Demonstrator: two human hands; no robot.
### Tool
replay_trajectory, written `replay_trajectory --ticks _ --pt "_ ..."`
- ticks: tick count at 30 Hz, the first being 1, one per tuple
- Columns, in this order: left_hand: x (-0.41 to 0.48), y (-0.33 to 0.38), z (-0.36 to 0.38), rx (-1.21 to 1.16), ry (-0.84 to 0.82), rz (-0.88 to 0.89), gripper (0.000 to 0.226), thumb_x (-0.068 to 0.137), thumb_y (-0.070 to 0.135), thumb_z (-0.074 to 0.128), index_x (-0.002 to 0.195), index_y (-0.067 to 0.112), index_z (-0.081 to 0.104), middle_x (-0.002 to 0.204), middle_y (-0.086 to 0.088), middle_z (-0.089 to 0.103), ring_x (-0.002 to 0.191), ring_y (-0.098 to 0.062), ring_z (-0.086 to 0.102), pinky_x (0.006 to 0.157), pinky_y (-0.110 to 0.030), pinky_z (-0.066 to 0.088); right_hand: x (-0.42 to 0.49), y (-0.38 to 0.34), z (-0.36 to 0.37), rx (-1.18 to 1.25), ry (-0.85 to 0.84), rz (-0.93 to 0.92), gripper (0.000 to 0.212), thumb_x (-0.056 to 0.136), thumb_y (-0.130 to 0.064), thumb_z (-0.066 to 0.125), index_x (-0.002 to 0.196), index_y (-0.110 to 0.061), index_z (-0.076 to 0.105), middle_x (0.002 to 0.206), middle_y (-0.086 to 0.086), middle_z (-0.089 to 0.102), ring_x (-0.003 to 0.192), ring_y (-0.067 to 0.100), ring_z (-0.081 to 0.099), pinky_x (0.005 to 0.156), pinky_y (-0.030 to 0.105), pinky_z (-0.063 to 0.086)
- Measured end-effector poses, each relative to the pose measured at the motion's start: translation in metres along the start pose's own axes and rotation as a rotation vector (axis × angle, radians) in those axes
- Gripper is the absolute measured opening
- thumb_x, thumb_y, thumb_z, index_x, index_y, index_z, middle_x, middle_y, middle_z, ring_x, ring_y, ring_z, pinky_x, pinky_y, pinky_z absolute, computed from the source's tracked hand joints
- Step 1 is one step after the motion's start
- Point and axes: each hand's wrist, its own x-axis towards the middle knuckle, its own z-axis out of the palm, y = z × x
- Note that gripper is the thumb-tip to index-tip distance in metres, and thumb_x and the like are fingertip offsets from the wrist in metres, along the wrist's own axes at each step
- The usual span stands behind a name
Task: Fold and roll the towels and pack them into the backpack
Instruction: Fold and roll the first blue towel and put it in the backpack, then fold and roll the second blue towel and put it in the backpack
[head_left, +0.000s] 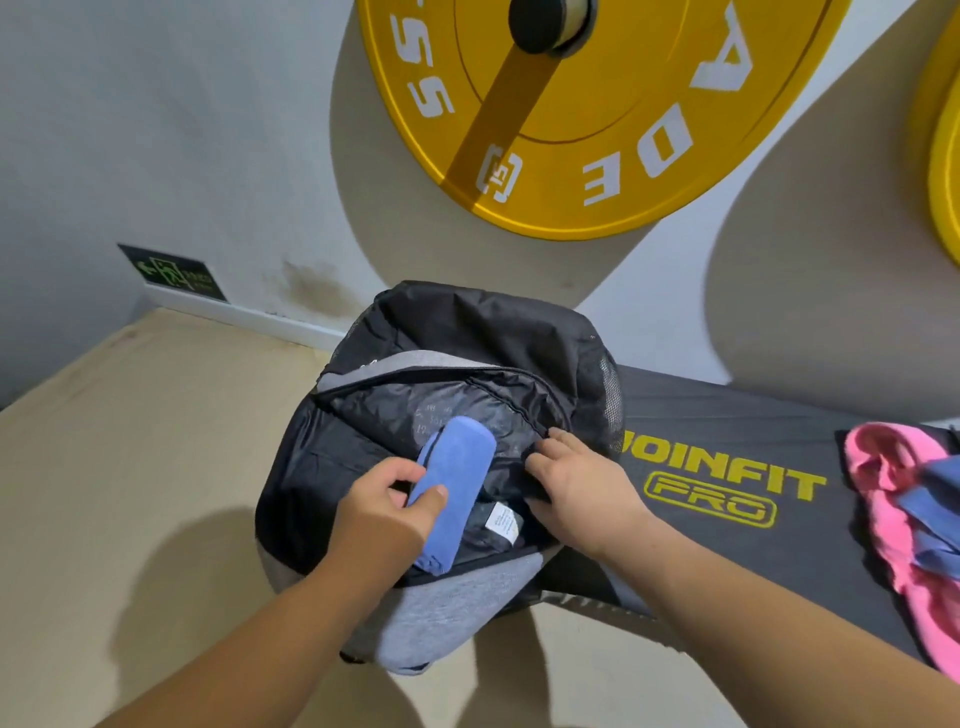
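A black and grey backpack lies on the end of a black bench, its main compartment unzipped and gaping toward me. My left hand grips a rolled blue towel whose far end pokes into the opening. My right hand pinches the right edge of the opening by the zipper, holding it apart. A white care label shows on the dark lining. At the right edge of the bench lie a crumpled pink towel and a loose blue towel on top of it.
The black padded bench with yellow lettering runs to the right. Two yellow weight plates hang on the white wall behind. A green exit sign sits low on the wall at left. Beige floor lies below and left.
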Motion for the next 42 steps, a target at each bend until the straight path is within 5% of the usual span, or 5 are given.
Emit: replay_trajectory --ticks 13,20,25,35,42 --pt "0.009 0.026 0.028 -0.047 -0.021 -0.08 0.007 0.088 0.021 0.076 0.087 0.017 0.07 0.07 -0.008 0.062 0.06 -0.016 0.053 0.059 -0.028 0.05 0.044 0.028 -0.047 1.002 0.465 0.498 0.009 0.089 -0.042 0.068 0.085 -0.035 0.072 0.059 -0.016 0.062 0.062 0.013 0.056 0.065 0.036 0.054" --pt "0.039 0.047 0.103 -0.203 -0.02 -0.158 0.013 0.087 0.031 0.075 0.085 0.022 0.067 0.091 -0.005 0.072 0.083 -0.023 0.069 0.076 -0.037 0.062 0.037 0.049 -0.042 0.921 0.291 0.396 0.013 0.082 -0.038 0.073 0.094 -0.036 0.074 0.07 -0.021 0.068 0.066 0.006 0.061 0.074 0.031 0.049" --pt "0.015 0.032 0.11 0.055 -0.085 -0.017 0.034 0.083 0.044 0.075 0.115 0.035 0.066 0.106 0.008 0.06 0.106 -0.015 0.061 0.097 -0.033 0.051 0.012 0.066 -0.021 0.756 -0.113 0.289 0.039 0.095 -0.03 0.066 0.134 -0.033 0.065 0.162 -0.008 0.036 0.149 0.005 0.032 0.123 0.027 0.025" --pt "0.022 0.039 0.107 -0.105 -0.099 -0.002 0.028 0.092 0.011 0.072 0.116 0.024 0.067 0.106 0.01 0.072 0.099 -0.007 0.07 0.095 -0.033 0.058 0.021 0.051 -0.019 0.587 0.49 0.302 0.016 0.089 -0.02 0.074 0.103 -0.02 0.067 0.109 -0.008 0.054 0.092 0.015 0.057 0.08 0.029 0.047" --pt "0.017 0.041 0.095 0.148 -0.177 0.035 0.044 0.1 0.021 0.061 0.143 0.017 0.057 0.138 -0.003 0.063 0.126 -0.015 0.059 0.11 -0.034 0.046 0.004 0.05 -0.018 0.575 -0.007 0.272 0.045 0.1 -0.012 0.053 0.144 -0.023 0.057 0.16 0.001 0.041 0.15 0.019 0.033 0.12 0.027 0.024"
